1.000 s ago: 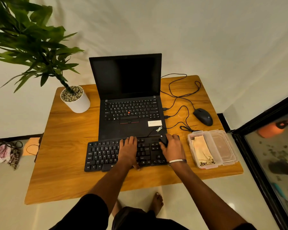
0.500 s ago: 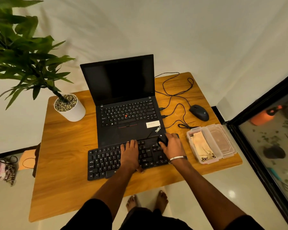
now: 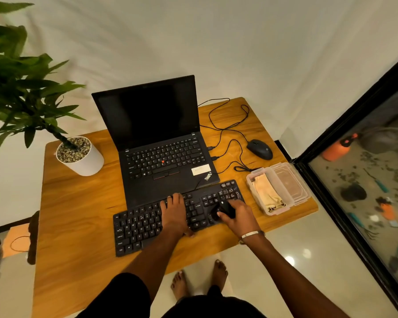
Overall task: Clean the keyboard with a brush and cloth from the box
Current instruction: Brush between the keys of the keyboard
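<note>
Keyboard point(image 3: 147, 223): one, black, separate from the laptop; the landmark for every entry below. It lies flat near the front edge of the table, skewed so its right end sits farther back.
Table point(image 3: 78, 210): one, orange-brown wood; the keyboard rests on it.
Plant point(image 3: 21, 88): one, green and leafy, in one white pot point(image 3: 85, 161) topped with pebbles, well behind and left of the keyboard.
Laptop point(image 3: 161, 143): one, black, lid open and screen dark, directly behind the keyboard, its front edge touching or just beside the keyboard's back edge.
Box point(image 3: 265, 191): one, clear plastic, open, just right of the keyboard's right end.
Lid point(image 3: 290, 184): one, clear, lying against the far side of the box from the keyboard.
Cloth point(image 3: 265, 193): one, cream, crumpled inside the box.
Mouse point(image 3: 260, 149): one, dark, behind and right of the keyboard, past the box; its cable loops across the table towards the laptop.
Left hand point(image 3: 174, 214): one, lying flat on the keyboard's middle keys, fingers straight and close together, pointing towards the laptop.
Right hand point(image 3: 239, 216): one, over the keyboard's right end, fingers curled round the brush; a pale bangle on the wrist.
Brush point(image 3: 223, 208): one, small and dark, gripped in the right hand, over the right-hand keys; whether it touches them cannot be told.
</note>
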